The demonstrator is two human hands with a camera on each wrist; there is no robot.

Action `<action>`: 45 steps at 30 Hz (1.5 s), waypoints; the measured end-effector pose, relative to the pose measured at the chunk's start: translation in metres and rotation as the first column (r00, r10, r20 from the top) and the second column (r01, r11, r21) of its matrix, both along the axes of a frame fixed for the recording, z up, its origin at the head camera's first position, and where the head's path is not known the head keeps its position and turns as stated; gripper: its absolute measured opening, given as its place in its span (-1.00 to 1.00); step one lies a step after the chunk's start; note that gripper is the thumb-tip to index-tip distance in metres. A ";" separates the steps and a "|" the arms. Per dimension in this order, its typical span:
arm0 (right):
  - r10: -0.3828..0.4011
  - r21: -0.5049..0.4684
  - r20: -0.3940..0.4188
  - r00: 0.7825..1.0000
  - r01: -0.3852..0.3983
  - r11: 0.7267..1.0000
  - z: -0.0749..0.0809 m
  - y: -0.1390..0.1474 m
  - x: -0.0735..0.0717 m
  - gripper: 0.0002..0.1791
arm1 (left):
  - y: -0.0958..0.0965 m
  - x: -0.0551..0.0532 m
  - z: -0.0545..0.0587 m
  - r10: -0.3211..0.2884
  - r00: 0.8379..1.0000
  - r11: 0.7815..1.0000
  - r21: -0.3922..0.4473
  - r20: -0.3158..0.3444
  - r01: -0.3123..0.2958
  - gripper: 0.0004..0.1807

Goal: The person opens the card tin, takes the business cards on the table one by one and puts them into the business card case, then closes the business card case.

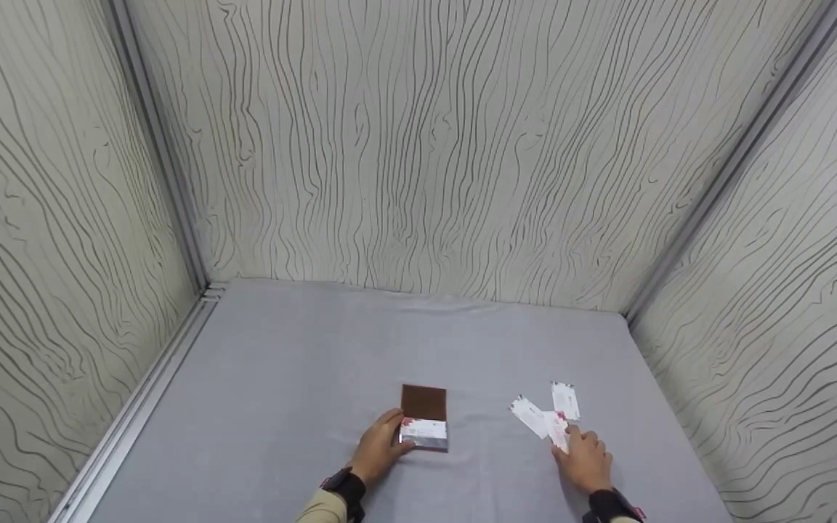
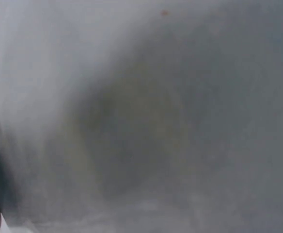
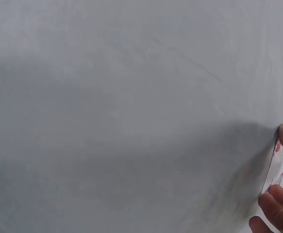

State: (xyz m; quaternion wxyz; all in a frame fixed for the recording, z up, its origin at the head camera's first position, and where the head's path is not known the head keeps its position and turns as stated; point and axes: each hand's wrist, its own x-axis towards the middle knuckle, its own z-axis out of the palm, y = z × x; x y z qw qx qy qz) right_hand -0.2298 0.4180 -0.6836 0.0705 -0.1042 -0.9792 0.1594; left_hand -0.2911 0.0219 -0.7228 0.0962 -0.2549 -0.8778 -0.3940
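A brown card holder (image 1: 423,402) lies opened out on the table, and a white card with red print (image 1: 429,428) shows in its lower half. My left hand (image 1: 376,452) grips its left edge, thumb on the near corner. To the right, my right hand (image 1: 587,462) pinches a white and red card (image 1: 557,428) between thumb and fingers. Two more white cards, one slanted (image 1: 527,414) and one farther back (image 1: 565,399), lie beside it. In the right wrist view the fingers (image 3: 276,208) and thumb are on opposite edges of the pinched card (image 3: 275,167).
Grey cloth covers the table (image 1: 302,349). Wood-grain patterned panels (image 1: 404,145) stand behind it and on both sides. A metal rail (image 1: 150,392) runs along the left table edge. The left wrist view shows mostly blurred grey cloth.
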 end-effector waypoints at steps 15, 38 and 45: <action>0.000 -0.080 -0.018 1.000 -0.002 0.997 -0.006 0.009 -0.003 -0.38 | 0.001 0.000 0.000 0.005 1.000 1.000 -0.003 0.022 -0.005 -0.39; 0.082 -0.240 -0.206 0.975 -0.132 0.962 -0.011 0.000 0.001 -0.49 | 0.001 -0.001 -0.002 0.001 1.000 1.000 -0.006 0.013 -0.001 -0.39; 0.135 -0.204 -0.275 0.952 -0.195 0.959 -0.007 -0.007 0.001 -0.62 | 0.000 -0.002 -0.003 -0.006 1.000 1.000 0.005 0.011 0.006 -0.38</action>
